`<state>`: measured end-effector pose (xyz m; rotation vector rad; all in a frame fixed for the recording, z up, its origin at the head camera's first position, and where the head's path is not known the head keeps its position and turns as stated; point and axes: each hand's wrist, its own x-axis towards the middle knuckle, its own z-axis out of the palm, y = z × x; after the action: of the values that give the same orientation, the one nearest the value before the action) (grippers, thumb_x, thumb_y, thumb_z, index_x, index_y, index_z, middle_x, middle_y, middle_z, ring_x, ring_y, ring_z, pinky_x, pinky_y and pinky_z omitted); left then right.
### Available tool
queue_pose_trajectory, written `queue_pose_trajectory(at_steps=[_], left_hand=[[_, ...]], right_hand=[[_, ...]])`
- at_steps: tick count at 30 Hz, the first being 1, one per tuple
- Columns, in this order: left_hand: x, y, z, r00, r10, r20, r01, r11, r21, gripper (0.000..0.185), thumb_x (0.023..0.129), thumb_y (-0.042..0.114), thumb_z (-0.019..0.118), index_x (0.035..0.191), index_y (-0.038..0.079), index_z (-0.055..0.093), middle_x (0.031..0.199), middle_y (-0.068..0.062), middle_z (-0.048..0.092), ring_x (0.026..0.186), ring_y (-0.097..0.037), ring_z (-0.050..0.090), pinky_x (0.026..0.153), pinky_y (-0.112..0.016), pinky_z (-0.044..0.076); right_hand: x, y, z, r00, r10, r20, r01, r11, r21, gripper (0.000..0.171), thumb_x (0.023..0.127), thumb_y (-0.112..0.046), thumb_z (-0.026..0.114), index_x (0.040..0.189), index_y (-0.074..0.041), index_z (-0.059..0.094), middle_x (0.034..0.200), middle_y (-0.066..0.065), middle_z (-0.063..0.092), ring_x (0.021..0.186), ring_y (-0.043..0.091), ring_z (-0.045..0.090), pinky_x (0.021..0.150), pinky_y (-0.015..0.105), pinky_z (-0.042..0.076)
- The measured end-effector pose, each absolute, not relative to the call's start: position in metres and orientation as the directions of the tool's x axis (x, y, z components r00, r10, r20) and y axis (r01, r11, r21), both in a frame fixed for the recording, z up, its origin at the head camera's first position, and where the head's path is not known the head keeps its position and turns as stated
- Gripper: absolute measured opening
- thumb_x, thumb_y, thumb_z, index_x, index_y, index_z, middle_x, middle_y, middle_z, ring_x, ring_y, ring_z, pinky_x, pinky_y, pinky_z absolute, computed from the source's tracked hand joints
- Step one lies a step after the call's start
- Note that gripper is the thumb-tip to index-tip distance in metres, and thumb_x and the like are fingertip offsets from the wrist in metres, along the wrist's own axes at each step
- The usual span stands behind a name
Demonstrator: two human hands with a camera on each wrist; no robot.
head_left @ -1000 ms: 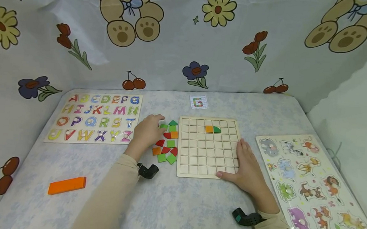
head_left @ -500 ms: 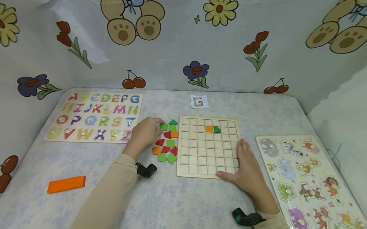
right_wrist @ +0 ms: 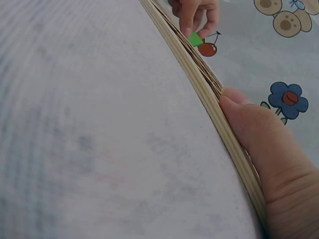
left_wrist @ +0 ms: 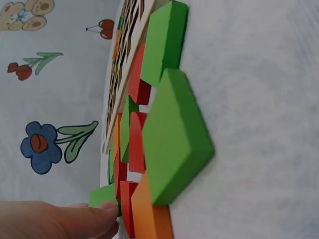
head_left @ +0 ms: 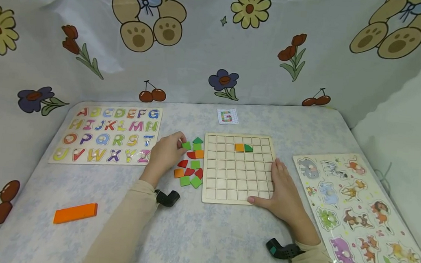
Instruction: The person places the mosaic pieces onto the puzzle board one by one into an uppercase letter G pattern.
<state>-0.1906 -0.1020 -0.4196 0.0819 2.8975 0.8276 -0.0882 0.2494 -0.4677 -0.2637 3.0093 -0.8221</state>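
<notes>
My left hand (head_left: 166, 152) pinches a green square tile (head_left: 186, 145) between thumb and fingers at the upper left of a pile of loose tiles. The left wrist view shows the same green tile (left_wrist: 101, 194) at the fingertips, and the right wrist view shows it too (right_wrist: 195, 39). My right hand (head_left: 284, 195) rests against the right side of the wooden grid board (head_left: 228, 184), fingers extended, thumb on its front edge. Near the board's top, an orange square tile (head_left: 239, 147) and a green quarter-round tile (head_left: 248, 148) sit in neighbouring cells.
Several red, orange and green tiles (head_left: 195, 165) lie left of the board. Behind it is a small card (head_left: 228, 116) with a G pattern. An alphabet puzzle (head_left: 107, 132) is at left, an animal puzzle (head_left: 358, 215) at right, an orange block (head_left: 75, 213) at front left.
The left hand's fingers have closed in on the green square tile, which now sits slightly tilted between them. The right hand has stayed at the board's edge.
</notes>
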Motion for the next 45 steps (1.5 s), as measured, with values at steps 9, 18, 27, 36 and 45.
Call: queue_pose_trajectory(at_steps=[9, 18, 27, 36, 45], left_hand=[[-0.191, -0.085, -0.408, -0.992, 0.08, -0.096, -0.009, 0.715, 0.699, 0.017, 0.094, 0.024, 0.068, 0.11, 0.021, 0.062, 0.099, -0.002, 0.067, 0.072, -0.022, 0.06, 0.059, -0.031, 0.048], [-0.192, -0.034, -0.407, -0.986, 0.139, -0.09, 0.03, 0.684, 0.729, 0.014, 0.093, 0.023, 0.07, 0.106, 0.023, 0.067, 0.096, 0.001, 0.07, 0.074, -0.019, 0.062, 0.06, -0.031, 0.046], [-0.197, 0.002, -0.414, -0.98, 0.183, -0.083, 0.076, 0.721, 0.688, 0.012, 0.094, 0.024, 0.069, 0.105, 0.023, 0.066, 0.091, 0.004, 0.068, 0.069, -0.016, 0.06, 0.057, -0.029, 0.044], [-0.199, 0.012, -0.421, -0.984, 0.169, -0.062, 0.096, 0.783, 0.615, 0.013, 0.095, 0.024, 0.068, 0.108, 0.024, 0.066, 0.093, 0.006, 0.065, 0.067, -0.014, 0.058, 0.049, -0.026, 0.04], [-0.196, 0.017, -0.422, -0.984, 0.158, -0.08, 0.092, 0.839, 0.536, 0.026, 0.095, 0.03, 0.068, 0.121, 0.029, 0.072, 0.122, -0.003, 0.061, 0.072, -0.016, 0.059, 0.051, -0.027, 0.044]], right_hand=[[-0.09, 0.249, -0.467, -0.985, -0.168, 0.037, -0.164, 0.85, -0.501, 0.139, 0.066, -0.066, 0.081, 0.157, 0.003, 0.003, 0.166, 0.022, 0.0, 0.154, 0.042, 0.003, 0.119, 0.062, 0.014], [-0.09, 0.248, -0.466, -0.984, -0.171, 0.039, -0.167, 0.847, -0.505, 0.139, 0.065, -0.065, 0.082, 0.156, 0.004, 0.003, 0.165, 0.023, 0.0, 0.153, 0.042, 0.004, 0.119, 0.062, 0.015], [-0.089, 0.248, -0.47, -0.986, -0.166, 0.031, -0.159, 0.847, -0.508, 0.139, 0.066, -0.066, 0.082, 0.156, 0.003, 0.003, 0.165, 0.022, 0.0, 0.154, 0.041, 0.004, 0.118, 0.062, 0.016], [-0.09, 0.248, -0.47, -0.985, -0.166, 0.039, -0.163, 0.85, -0.501, 0.139, 0.065, -0.066, 0.082, 0.157, 0.003, 0.003, 0.166, 0.022, 0.001, 0.154, 0.041, 0.004, 0.119, 0.061, 0.017], [-0.089, 0.248, -0.467, -0.986, -0.163, 0.035, -0.159, 0.851, -0.501, 0.139, 0.066, -0.066, 0.082, 0.156, 0.004, 0.003, 0.165, 0.023, 0.001, 0.153, 0.043, 0.005, 0.118, 0.063, 0.016]])
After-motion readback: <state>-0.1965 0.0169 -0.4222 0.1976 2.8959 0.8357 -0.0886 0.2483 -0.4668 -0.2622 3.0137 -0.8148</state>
